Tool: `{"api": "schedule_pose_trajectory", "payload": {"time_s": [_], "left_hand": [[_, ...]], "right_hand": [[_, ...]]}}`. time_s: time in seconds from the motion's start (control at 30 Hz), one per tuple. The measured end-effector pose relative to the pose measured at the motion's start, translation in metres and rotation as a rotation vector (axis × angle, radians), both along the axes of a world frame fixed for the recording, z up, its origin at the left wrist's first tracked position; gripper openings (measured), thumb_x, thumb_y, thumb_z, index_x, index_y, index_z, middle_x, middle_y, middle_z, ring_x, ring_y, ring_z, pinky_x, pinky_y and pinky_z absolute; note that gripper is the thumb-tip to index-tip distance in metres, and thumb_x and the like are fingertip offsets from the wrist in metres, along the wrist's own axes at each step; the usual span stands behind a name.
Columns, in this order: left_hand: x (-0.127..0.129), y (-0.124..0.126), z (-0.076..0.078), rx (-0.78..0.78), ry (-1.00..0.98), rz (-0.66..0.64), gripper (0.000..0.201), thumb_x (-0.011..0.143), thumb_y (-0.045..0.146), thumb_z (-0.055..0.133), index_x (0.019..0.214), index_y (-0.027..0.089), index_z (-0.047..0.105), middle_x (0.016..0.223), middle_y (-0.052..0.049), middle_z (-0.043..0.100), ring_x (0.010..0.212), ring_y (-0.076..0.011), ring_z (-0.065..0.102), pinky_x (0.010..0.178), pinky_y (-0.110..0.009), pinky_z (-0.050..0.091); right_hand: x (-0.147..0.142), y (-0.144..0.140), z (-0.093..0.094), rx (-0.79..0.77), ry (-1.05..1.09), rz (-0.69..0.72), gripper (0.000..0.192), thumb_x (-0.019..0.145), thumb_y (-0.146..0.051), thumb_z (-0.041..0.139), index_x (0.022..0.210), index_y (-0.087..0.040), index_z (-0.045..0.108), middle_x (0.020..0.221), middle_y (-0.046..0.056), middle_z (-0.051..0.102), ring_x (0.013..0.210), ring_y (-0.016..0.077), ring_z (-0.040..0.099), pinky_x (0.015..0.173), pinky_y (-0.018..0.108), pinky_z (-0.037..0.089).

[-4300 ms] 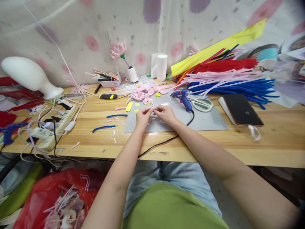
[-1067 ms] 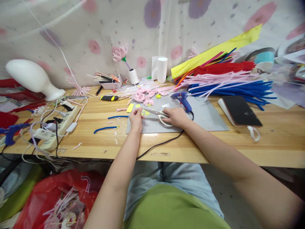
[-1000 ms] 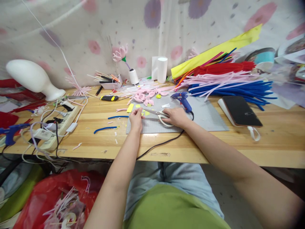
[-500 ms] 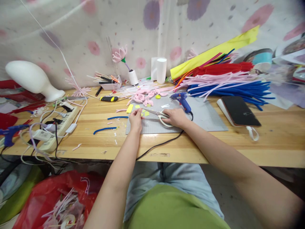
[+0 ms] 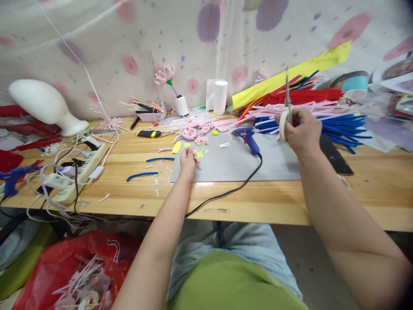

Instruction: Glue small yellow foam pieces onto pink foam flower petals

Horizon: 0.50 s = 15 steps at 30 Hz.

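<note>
One pair of scissors (image 5: pixel 286 113) is up off the tabletop (image 5: pixel 371 189), gripped in the right hand (image 5: pixel 302 131) with its fingers closed round the pale handles and the blades shut, pointing straight up in front of the pipe-cleaner piles. The left hand (image 5: pixel 187 159) rests on the near left corner of the one grey mat (image 5: pixel 238 161), fingers curled and pinched together on something too small to make out, just beside a handful of yellow scraps (image 5: pixel 176 147), about five by my count. Two blue glue guns are in sight: one (image 5: pixel 247 137) on the mat with its black cord trailing off the edge, another (image 5: pixel 13 178) at the far left by the white power strip (image 5: pixel 82 165). A red plastic bag (image 5: pixel 64 271) on the floor holds pink and white trimmings. A small tray (image 5: pixel 150 113) at the back holds thin sticks. I can read no lettering anywhere.
</note>
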<state>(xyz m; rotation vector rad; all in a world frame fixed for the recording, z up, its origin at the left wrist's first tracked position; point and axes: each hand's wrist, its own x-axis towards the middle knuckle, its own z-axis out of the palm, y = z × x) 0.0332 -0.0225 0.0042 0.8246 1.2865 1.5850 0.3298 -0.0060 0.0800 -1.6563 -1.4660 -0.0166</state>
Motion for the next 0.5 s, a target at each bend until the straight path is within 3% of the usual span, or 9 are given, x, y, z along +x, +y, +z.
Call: {"api": "schedule_pose_trajectory", "payload": {"time_s": [0.13,0.2,0.3,0.5], "left_hand": [[0.001,0.0,0.0,0.003,0.033,-0.027,0.028,0.08,0.041,0.056,0.069,0.018,0.044,0.046,0.009,0.038,0.037,-0.0044,0.038,0.04,-0.017,0.035],[0.002,0.0,-0.001,0.004,0.035,-0.028,0.026,0.08,0.039,0.057,0.069,0.018,0.045,0.046,0.009,0.038,0.038,-0.0044,0.038,0.041,-0.017,0.036],[0.001,0.0,-0.002,0.002,0.029,-0.018,0.021,0.079,0.032,0.058,0.071,0.017,0.047,0.046,0.01,0.037,0.039,-0.0044,0.037,0.042,-0.017,0.035],[0.004,-0.003,0.003,-0.02,0.06,-0.007,0.014,0.079,0.024,0.057,0.07,0.016,0.049,0.046,0.009,0.038,0.04,-0.0047,0.035,0.042,-0.017,0.034]], "right_hand": [[0.018,0.01,-0.018,-0.549,-0.382,-0.058,0.034,0.073,-0.051,0.058,0.086,-0.019,0.063,0.085,0.011,0.065,0.074,0.018,0.054,0.061,0.032,0.028],[0.018,0.014,-0.03,-0.689,-0.472,-0.049,0.035,0.074,-0.05,0.056,0.09,-0.02,0.065,0.093,0.013,0.066,0.08,0.0213,0.056,0.061,0.032,0.028],[0.014,0.02,-0.046,-0.711,-0.495,-0.038,0.037,0.078,-0.047,0.052,0.097,-0.018,0.065,0.1,0.014,0.065,0.087,0.0229,0.057,0.062,0.031,0.031],[0.01,0.017,-0.05,-0.44,-0.449,0.026,0.036,0.075,-0.033,0.061,0.104,-0.012,0.063,0.107,0.016,0.062,0.099,0.0225,0.053,0.079,0.03,0.037]]}}
